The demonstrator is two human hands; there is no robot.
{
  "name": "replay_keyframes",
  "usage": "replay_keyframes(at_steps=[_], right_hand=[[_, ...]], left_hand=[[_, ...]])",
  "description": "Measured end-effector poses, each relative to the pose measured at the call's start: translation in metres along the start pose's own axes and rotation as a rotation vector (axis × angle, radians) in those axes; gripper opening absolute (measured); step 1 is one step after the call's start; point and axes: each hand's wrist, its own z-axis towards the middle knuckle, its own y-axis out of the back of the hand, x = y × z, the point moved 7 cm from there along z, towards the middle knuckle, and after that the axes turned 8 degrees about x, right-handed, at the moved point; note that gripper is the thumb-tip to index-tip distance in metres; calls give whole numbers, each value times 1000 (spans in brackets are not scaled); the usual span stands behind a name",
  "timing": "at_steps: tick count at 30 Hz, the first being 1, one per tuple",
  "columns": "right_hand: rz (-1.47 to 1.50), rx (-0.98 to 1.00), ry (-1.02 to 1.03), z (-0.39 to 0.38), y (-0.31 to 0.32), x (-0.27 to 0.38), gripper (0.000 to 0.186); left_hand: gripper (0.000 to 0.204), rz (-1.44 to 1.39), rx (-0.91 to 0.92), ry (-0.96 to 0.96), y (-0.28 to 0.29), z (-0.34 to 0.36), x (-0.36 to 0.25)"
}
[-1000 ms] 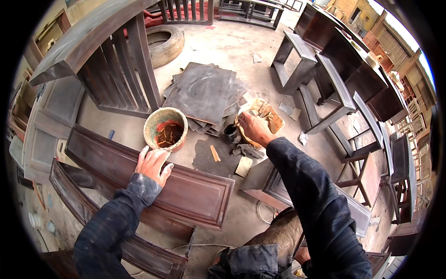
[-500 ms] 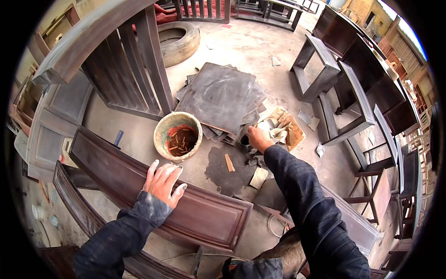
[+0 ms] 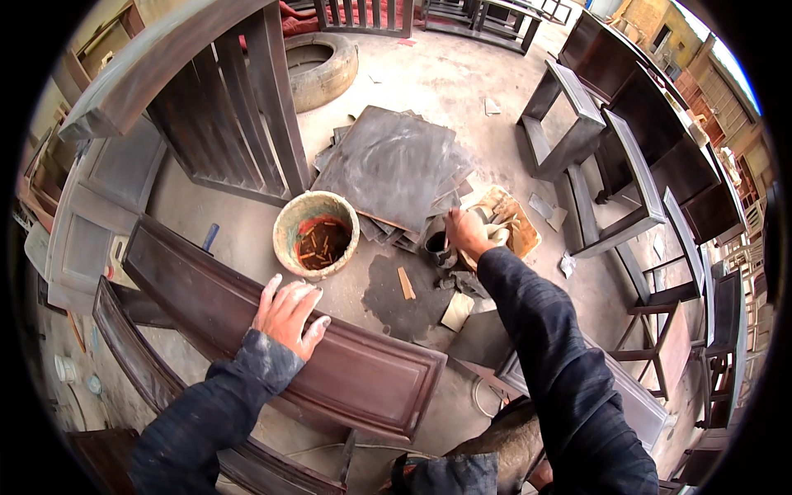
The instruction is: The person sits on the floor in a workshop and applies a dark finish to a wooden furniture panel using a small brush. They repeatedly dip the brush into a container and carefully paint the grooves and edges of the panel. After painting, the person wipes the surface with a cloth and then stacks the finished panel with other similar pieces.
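My left hand [image 3: 289, 318] rests with fingers apart along the upper edge of a long reddish-brown wooden panel [image 3: 371, 371], white dust on its fingertips. My right hand [image 3: 466, 231] has its fingers closed just above a dark cup [image 3: 439, 254], beside a tan tub [image 3: 525, 239] of crumpled pale scraps; what it grips is hidden. A pale crusted bucket [image 3: 289, 219] with reddish-brown liquid and small wooden bits stands beyond my left hand. Dark rags [image 3: 462, 283], a pale square piece [image 3: 458, 313] and a thin wood strip [image 3: 406, 282] lie on the stained floor nearby.
Stacked grey square boards [image 3: 379, 165] lie behind the bucket. A slatted wooden frame [image 3: 223, 115] and a tyre [image 3: 326, 70] stand at upper left. Dark frames [image 3: 561, 115] and cabinets [image 3: 643, 99] line the right. Another curved panel [image 3: 140, 346] lies at lower left.
The whole scene has shifted rightward in view as my head moved. My right hand dipped slightly, then rose a little, staying by the cup and tub. My left hand stays on the panel.
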Motion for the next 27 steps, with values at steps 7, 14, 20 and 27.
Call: replay_keyframes(at_steps=[7,14,20,27], right_hand=[[212,-108,-15,-30,79,7,31],[2,-36,334,-98,115,26,20],[39,10,305,-110,113,38,20],[227,-19,199,-135,157,26,21]], left_hand=[[42,47,-48,-5,-5,-8,5],[41,-3,-64,-30,-5,0,1],[41,13,-71,2,-8,-11,9],[41,-1,-87,-31,-5,-1,5]])
